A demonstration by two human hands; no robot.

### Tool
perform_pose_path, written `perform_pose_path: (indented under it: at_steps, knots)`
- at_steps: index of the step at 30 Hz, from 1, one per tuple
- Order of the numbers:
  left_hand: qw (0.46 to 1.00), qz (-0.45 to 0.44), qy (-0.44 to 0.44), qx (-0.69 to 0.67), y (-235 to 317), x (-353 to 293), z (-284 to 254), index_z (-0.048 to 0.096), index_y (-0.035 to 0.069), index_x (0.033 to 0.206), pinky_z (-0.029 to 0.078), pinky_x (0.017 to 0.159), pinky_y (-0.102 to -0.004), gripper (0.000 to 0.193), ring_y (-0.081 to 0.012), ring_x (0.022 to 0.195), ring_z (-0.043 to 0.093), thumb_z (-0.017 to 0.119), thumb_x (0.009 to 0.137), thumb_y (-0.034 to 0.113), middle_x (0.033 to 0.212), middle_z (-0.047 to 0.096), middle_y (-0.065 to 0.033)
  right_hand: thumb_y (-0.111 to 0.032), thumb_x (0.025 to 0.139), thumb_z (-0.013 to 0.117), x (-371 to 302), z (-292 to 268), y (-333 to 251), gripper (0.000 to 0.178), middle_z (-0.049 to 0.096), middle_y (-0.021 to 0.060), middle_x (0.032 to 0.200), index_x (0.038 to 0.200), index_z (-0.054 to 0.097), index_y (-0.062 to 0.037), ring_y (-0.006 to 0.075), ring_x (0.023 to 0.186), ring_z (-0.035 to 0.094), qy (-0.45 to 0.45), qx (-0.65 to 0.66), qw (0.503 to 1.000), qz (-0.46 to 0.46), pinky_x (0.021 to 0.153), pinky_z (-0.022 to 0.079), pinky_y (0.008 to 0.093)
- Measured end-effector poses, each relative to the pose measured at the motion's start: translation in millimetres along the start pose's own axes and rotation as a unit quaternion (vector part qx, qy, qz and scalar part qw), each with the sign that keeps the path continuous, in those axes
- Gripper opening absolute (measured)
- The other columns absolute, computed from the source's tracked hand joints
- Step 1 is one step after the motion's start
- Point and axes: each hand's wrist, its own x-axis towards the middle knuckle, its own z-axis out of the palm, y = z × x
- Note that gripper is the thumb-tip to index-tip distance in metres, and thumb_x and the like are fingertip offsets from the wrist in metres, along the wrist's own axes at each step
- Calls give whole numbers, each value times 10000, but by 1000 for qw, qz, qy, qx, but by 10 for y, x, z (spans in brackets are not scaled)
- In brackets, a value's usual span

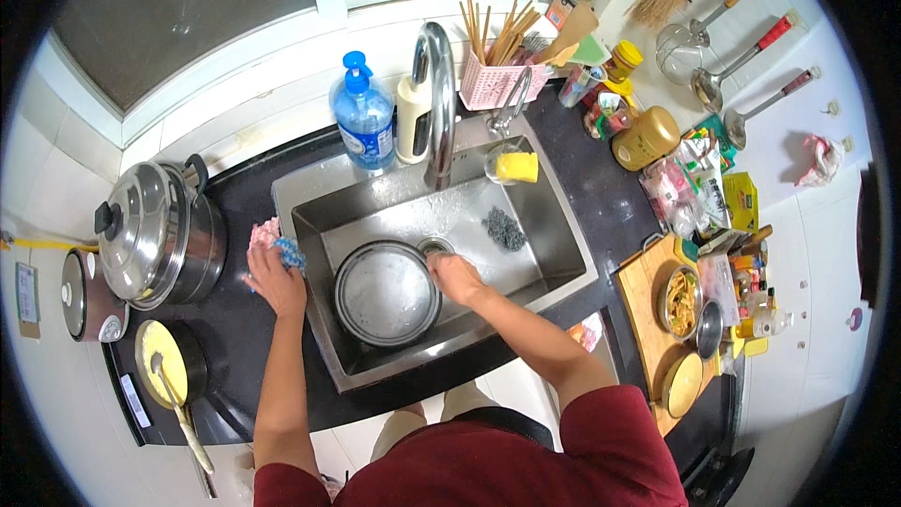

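Observation:
In the sink (555, 272) sits a round grey metal pot (387, 293), its inside pale and wet-looking. My right hand (455, 278) is closed at the pot's upper right rim, by the drain; the exact grip is hidden under the fingers. Left of the basin, my left hand (274, 284) closes over a pink and blue cloth (266, 233) on the dark counter. A dark steel-wool scrubber (504, 229) lies on the basin's right side. Above it, a yellow sponge (516, 167) rests in a clear holder at the back right corner.
A tall curved faucet (433, 66) rises behind the basin, beside a blue soap bottle (364, 122). Left stand a lidded steamer pot (150, 230) and a pan (192, 357) with a spoon. Right are a pink utensil basket (497, 83) and a cutting board (643, 296) with bowls.

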Motion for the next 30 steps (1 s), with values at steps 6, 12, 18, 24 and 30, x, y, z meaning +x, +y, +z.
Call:
perform_pose_path:
  at_steps: [6,12,18,24,30]
  knots:
    - [988,110,-28,-106,550,-287,-40,468,-5,1116,215,1025,-474,510,-405,1219,316,604,630,62,1310,350,-239,-67,760,567,438,-70,1092,178,638,143,770,923,532,-5,267,711,618,261,321,889,199,653,482,363]
    - [962,101,-159,-196,1272,-750,303,504,22,1035,286,978,-453,408,-405,1174,356,627,647,47,1285,375,-231,-242,743,704,844,-1047,1404,299,513,63,612,785,495,-32,131,407,454,422,549,619,371,343,363,280]
    - [948,95,-202,-226,1506,-853,504,506,32,997,302,972,-451,355,-392,1153,378,614,658,39,1265,400,-226,-204,738,699,1157,-921,1923,232,544,59,632,767,533,-45,155,464,481,481,431,628,433,370,380,304]
    - [944,89,-227,-222,1504,-857,530,506,28,976,313,969,-441,325,-386,1137,399,603,667,33,1224,442,-228,-168,785,610,1180,-978,1947,150,604,85,722,756,546,-35,201,680,600,517,365,640,436,632,474,344]
    - [940,84,-241,-227,1464,-961,516,506,26,974,326,962,-437,315,-388,1125,409,598,673,27,1213,451,-233,-137,878,468,861,-1530,1575,123,568,100,683,835,486,-24,162,543,555,533,665,459,250,420,430,268]
